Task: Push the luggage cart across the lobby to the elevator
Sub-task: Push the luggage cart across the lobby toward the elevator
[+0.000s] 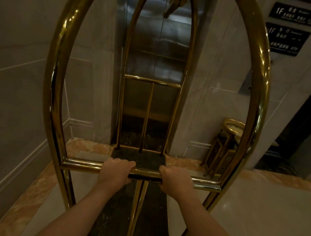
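A brass luggage cart (61, 51) with tall arched tubes fills the view. Its dark carpeted deck (138, 158) carries nothing. My left hand (115, 170) and my right hand (177, 180) are both wrapped around the near horizontal brass handle bar (82, 164), close together at its middle. Straight ahead, right behind the cart's far arch, stand the steel elevator doors (158, 39), which are closed. The cart's far end sits at the elevator threshold.
A gold ashtray stand (226, 144) is against the wall right of the elevator. A call panel (246, 84) and black floor signs (294, 14) hang on the right wall. A pale panelled wall (14, 81) runs close along the left. A dark opening (306, 126) lies at far right.
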The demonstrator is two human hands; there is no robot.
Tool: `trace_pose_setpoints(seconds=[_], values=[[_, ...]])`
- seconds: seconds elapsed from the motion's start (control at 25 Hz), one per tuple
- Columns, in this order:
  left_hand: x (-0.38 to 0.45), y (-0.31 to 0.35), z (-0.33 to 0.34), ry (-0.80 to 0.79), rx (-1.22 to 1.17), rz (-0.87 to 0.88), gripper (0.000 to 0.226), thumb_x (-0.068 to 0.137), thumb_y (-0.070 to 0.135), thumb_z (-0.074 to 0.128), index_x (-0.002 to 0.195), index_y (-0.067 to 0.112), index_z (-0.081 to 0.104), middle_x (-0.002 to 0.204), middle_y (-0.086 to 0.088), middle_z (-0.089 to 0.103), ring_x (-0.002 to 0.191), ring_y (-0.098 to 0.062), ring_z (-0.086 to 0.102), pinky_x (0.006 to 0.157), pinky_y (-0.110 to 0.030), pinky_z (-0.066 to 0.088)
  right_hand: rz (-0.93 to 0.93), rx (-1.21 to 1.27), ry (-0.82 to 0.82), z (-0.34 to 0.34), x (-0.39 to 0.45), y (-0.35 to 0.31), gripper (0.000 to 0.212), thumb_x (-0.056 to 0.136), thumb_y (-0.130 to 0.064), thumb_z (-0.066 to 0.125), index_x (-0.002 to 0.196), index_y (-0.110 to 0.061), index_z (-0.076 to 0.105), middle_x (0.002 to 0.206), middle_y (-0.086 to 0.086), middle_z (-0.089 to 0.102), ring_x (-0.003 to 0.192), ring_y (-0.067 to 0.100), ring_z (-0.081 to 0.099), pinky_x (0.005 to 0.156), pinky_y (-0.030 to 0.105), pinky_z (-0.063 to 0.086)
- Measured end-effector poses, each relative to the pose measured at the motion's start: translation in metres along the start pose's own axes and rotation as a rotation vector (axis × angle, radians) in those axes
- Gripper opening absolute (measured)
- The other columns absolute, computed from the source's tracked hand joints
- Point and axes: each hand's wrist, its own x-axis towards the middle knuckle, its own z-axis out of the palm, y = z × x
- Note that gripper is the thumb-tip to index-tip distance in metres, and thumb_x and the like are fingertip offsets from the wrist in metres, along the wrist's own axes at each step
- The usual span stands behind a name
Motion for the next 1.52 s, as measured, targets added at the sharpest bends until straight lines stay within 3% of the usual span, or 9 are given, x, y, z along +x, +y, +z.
trace_pose_setpoints(seconds=[0.12, 0.6, 0.96, 1.52], values=[[0.03, -0.01, 0.007, 0.008, -0.016, -0.013, 0.017, 0.079, 0.034, 0.071, 0.091, 0.034, 0.059, 0.085, 0.01, 0.064, 0.082, -0.012, 0.06, 0.073, -0.031, 0.044, -0.006, -0.021, 0.022, 0.005, 0.028, 0.013, 0.023, 0.087, -0.034, 0.063, 0.102, -0.018, 0.058, 0.086, 0.005, 0.067, 0.075, 0.027, 0.063, 0.059, 0.031, 0.036], [0.132, -0.038, 0.029, -0.062, 0.008, -0.07, 0.024, 0.08, 0.032, 0.071, 0.1, 0.037, 0.059, 0.097, 0.008, 0.065, 0.093, -0.015, 0.059, 0.078, -0.034, 0.047, -0.029, 0.039, -0.013, 0.034, 0.125, 0.063, 0.027, 0.088, -0.032, 0.066, 0.109, -0.018, 0.056, 0.088, 0.002, 0.065, 0.074, 0.021, 0.061, 0.066, 0.035, 0.049], [0.182, -0.059, 0.041, -0.087, -0.005, -0.062, 0.026, 0.078, 0.029, 0.074, 0.099, 0.037, 0.059, 0.095, 0.008, 0.067, 0.088, -0.012, 0.061, 0.077, -0.034, 0.052, -0.012, 0.045, -0.014, 0.045, 0.174, 0.082, 0.028, 0.088, -0.031, 0.066, 0.111, -0.018, 0.056, 0.091, 0.003, 0.066, 0.078, 0.022, 0.063, 0.065, 0.035, 0.047], [0.248, -0.087, 0.053, -0.074, 0.044, 0.022, 0.023, 0.082, 0.03, 0.069, 0.102, 0.03, 0.057, 0.094, 0.007, 0.066, 0.087, -0.014, 0.061, 0.081, -0.034, 0.048, 0.023, 0.007, -0.03, 0.052, 0.238, 0.102, 0.026, 0.089, -0.032, 0.064, 0.11, -0.017, 0.055, 0.092, 0.004, 0.065, 0.079, 0.022, 0.062, 0.068, 0.034, 0.045]])
